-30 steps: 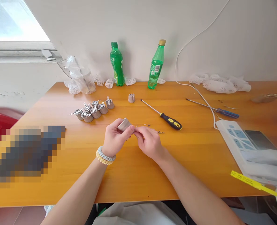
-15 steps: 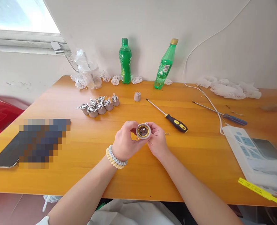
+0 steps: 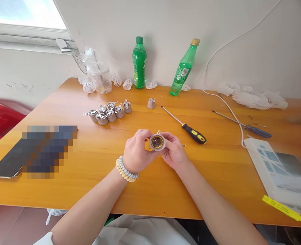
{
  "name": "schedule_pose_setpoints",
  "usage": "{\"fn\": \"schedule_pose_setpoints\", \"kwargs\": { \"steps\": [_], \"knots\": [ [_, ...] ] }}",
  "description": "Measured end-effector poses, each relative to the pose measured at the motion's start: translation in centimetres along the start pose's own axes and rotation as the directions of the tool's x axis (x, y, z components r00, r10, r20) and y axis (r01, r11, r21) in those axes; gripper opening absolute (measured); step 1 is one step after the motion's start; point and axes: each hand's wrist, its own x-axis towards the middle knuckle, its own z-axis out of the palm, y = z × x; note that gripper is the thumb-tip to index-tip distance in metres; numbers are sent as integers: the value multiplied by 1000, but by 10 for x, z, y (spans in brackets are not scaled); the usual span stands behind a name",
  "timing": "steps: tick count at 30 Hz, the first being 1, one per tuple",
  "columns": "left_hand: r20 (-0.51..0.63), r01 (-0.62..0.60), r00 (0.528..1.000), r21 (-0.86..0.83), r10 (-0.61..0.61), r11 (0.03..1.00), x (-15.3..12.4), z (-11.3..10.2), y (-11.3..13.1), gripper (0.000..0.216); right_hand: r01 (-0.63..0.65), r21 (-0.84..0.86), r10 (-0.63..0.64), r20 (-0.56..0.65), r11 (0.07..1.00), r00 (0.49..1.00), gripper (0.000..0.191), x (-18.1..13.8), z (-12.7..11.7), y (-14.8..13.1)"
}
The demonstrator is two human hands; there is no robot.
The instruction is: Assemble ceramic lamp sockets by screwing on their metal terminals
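Note:
Between both hands is a round lamp socket [image 3: 157, 142], its open end with a brass-coloured threaded ring turned up towards me. My left hand [image 3: 138, 149] grips it from the left, with thumb and fingers at its rim. From the right, my right hand [image 3: 173, 150] pinches its side. Metal bracket loops stick out beyond the rim at the top and lower left. Its underside is hidden. Farther left stand several similar lamp sockets [image 3: 111, 115] with metal brackets across their tops. A single socket without a bracket [image 3: 151, 103] stands behind my hands.
A black-and-yellow screwdriver [image 3: 194, 133] and a blue-handled screwdriver [image 3: 257, 131] lie to the right. Two green bottles, one upright [image 3: 139, 64] and one leaning [image 3: 184, 69], stand by the wall. A phone [image 3: 7, 158] is at left, a white power strip [image 3: 257, 160] at right.
The socket has been tilted slightly in my hands, and its upper bracket loop now stands out more above the rim. The whole view has shifted a little.

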Motion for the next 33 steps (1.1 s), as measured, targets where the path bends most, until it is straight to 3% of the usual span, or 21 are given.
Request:
{"fn": "schedule_pose_setpoints", "kwargs": {
  "steps": [15, 26, 33],
  "knots": [
    [-5, -54, 999, -70, 54, 996, -2, 4, -3, 41, -80, 53, 78, 30, 995, 997, 23, 0, -1, 1],
    [11, -86, 996, -36, 87, 996, -2, 4, -7, 38, -123, -59, 124, 22, 991, 992, 23, 1, -1, 3],
    [40, -20, 999, -28, 21, 999, -3, 5, -6, 37, -135, -80, 135, -9, 988, 991, 27, 1, 1, 3]
  ]
}}
